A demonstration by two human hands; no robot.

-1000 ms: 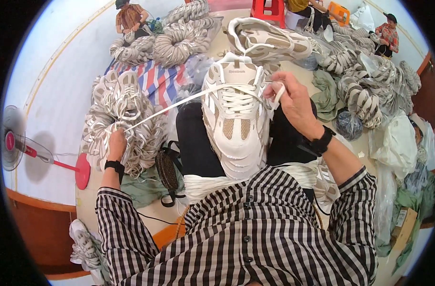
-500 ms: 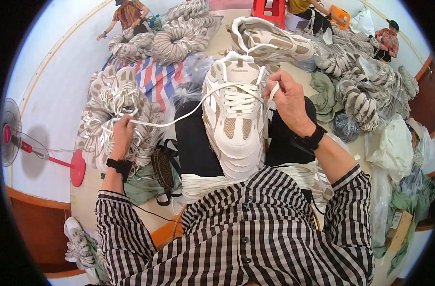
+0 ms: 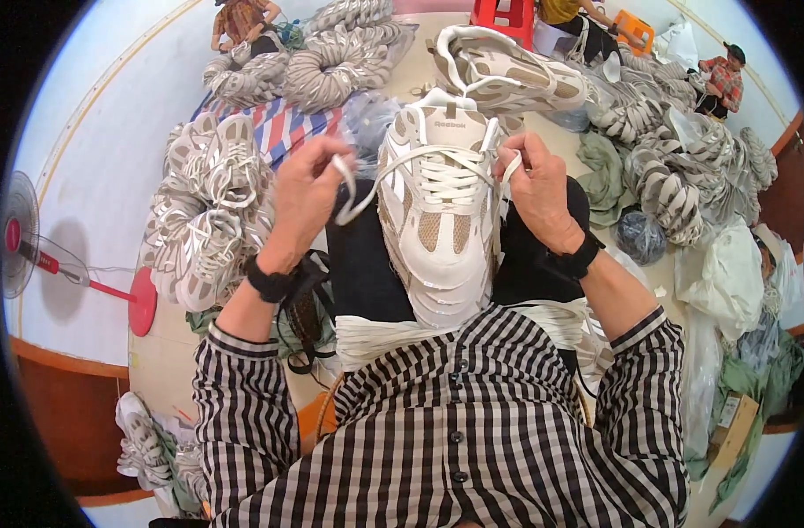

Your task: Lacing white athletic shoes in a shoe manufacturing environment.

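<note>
In front of me a stack of white-and-beige sneaker uppers (image 3: 441, 233) rests on my lap, over black cloth. The top one is laced across its middle with a flat cream shoelace (image 3: 446, 176). To the left of the uppers, my left hand (image 3: 309, 194), slightly blurred, is closed on one lace end, which hangs in a loose curve. My right hand (image 3: 536, 189) pinches the other lace end close beside the right eyelets. A bundle of cream laces (image 3: 380, 343) lies across my lap below the stack.
Another sneaker upper (image 3: 507, 75) lies beyond the stack. Piles of uppers stand at the left (image 3: 212, 202) and right (image 3: 675, 167). A pedestal fan (image 3: 19, 233) stands far left, a red stool (image 3: 505, 22) at the back. Other people (image 3: 723, 79) sit working behind the piles.
My left hand has come back up and inward toward the uppers with its lace end, so the lace that was stretched out left now hangs slack. My right hand has barely moved.
</note>
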